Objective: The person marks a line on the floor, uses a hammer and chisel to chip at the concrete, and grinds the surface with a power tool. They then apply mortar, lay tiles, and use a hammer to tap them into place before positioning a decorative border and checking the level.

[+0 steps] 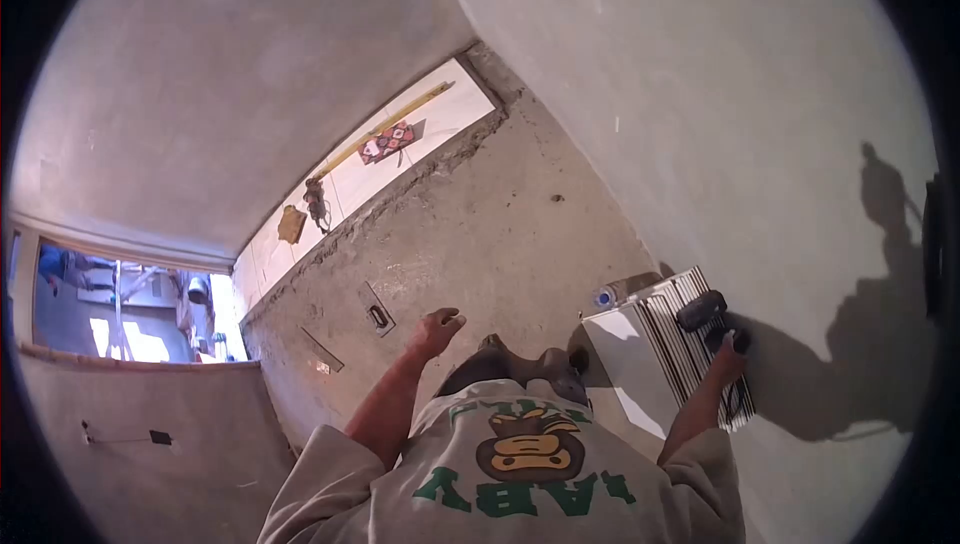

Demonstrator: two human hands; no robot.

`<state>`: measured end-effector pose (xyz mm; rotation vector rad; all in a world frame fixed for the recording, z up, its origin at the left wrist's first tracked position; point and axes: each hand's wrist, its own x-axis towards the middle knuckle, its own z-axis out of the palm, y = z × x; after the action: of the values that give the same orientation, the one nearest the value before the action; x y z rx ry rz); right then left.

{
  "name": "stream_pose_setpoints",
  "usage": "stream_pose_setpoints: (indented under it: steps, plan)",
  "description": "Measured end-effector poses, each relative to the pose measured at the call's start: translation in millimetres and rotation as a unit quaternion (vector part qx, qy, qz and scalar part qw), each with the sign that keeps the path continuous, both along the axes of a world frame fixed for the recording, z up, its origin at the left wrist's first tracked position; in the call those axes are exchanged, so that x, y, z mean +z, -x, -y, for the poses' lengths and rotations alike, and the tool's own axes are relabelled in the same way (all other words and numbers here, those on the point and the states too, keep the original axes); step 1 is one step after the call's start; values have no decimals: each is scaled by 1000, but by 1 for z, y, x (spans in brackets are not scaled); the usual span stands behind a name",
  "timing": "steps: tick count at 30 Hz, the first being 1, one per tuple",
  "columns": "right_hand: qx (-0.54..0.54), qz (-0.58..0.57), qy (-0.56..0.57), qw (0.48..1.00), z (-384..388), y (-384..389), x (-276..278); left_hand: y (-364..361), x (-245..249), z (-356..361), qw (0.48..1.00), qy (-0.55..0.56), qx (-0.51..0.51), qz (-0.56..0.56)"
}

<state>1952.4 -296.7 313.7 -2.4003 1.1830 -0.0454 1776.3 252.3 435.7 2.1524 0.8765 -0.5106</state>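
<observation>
My left hand (438, 332) hangs over the bare floor, fingers loosely bent and apart, with nothing visible in it. The nearest thing to it is a flat trowel (378, 311) with a dark handle, lying on the floor. On the right, my right hand (734, 348) is closed on a dark object (722, 338), mostly hidden by the fingers and shadow. A second rounded black object (702, 310) sits just beyond it. Both are on top of a stack of tiles (690, 279) whose edges show as stripes; one white face (628, 356) turns toward me.
White tiles (350, 184) line the far wall, bearing a yellow level (385, 132), a patterned box (387, 143), a power tool (316, 202) and a brown sponge-like piece (292, 225). A bottle (606, 297) lies beside the stack. A thin strip (322, 349) is on the floor; a doorway (140, 299) opens left.
</observation>
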Motion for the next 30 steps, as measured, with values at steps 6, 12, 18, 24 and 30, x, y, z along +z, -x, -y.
stream_pose_setpoints:
  steps: [6, 12, 18, 24, 30]
  plan:
    - [16, -65, 53, 996, 1, 50, 27, 24, -50, -61, 1000, 2, 4, -1]
    - [47, -167, 103, 979, -46, 115, 21, 47, -99, -142, 992, 58, 93, -67]
    - [113, -235, 8, 965, -223, 112, 69, 10, -106, -252, 992, 59, 108, -38]
    - [278, -208, 28, 937, -376, 31, 34, -13, -109, -377, 974, 55, 174, 136]
    - [404, -98, 33, 909, -543, -104, 25, 2, -99, -440, 951, 71, 294, 62]
